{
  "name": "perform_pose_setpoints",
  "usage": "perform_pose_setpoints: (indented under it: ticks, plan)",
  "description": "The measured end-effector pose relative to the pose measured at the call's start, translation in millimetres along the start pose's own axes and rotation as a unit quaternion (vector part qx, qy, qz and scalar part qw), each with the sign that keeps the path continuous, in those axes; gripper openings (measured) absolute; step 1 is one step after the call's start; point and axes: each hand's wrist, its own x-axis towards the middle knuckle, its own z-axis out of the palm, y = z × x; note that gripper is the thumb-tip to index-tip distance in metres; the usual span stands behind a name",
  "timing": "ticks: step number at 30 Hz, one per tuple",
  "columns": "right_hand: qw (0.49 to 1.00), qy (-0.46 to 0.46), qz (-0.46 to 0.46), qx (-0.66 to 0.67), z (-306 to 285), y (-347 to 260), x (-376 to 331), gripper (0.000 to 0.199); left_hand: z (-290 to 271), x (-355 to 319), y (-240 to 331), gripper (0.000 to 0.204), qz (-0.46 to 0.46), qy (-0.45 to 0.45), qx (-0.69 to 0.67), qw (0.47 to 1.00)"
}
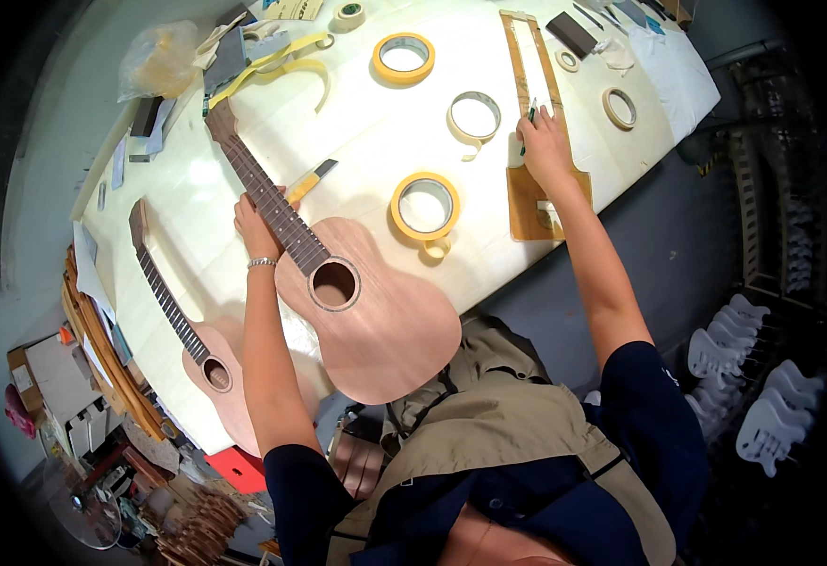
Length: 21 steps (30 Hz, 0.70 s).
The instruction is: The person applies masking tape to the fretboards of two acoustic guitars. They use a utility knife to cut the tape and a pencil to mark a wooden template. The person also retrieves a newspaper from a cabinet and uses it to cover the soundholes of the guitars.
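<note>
An unfinished wooden ukulele [395,321] lies tilted across the near part of the table, its neck pointing to the far left. My left hand [256,229] wraps the neck from its left side; most of those fingers are hidden behind it. To the right, my right hand [545,149] pinches a slim dark green tool [529,115], whose kind I cannot make out. That hand rests over a flat wooden template [525,203], shaped with a long slotted neck and a square base. A yellow utility knife [302,187] lies just beyond the ukulele's neck.
A second ukulele [208,363] lies at the left. Yellow tape rolls [451,209] and a thinner tape ring [498,118] sit between my hands. Loose yellow strips [291,66] and a plastic bag [161,58] are at the far left. White guitar-shaped bodies [779,415] hang at right.
</note>
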Motion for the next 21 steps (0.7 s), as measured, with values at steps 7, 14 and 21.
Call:
perform_pose_setpoints:
  ticks: [7,14,21]
  plan:
    - [0.988,0.120,-0.044,0.084,-10.9,-60.8,12.8,0.016,-9.8,-41.2,-24.2,0.023,-0.149,-0.025,0.188,0.971]
    - [0.823,-0.105,0.125,0.545,-41.4,-132.3,22.8,0.030,-64.4,-118.2,-10.5,0.034,-0.303,-0.094,0.243,0.917]
    - [0.396,-0.164,0.108,0.897,-121.9,-208.6,-70.8,0.050,-123.7,-150.0,100.8,0.019,-0.260,0.115,-0.254,0.925]
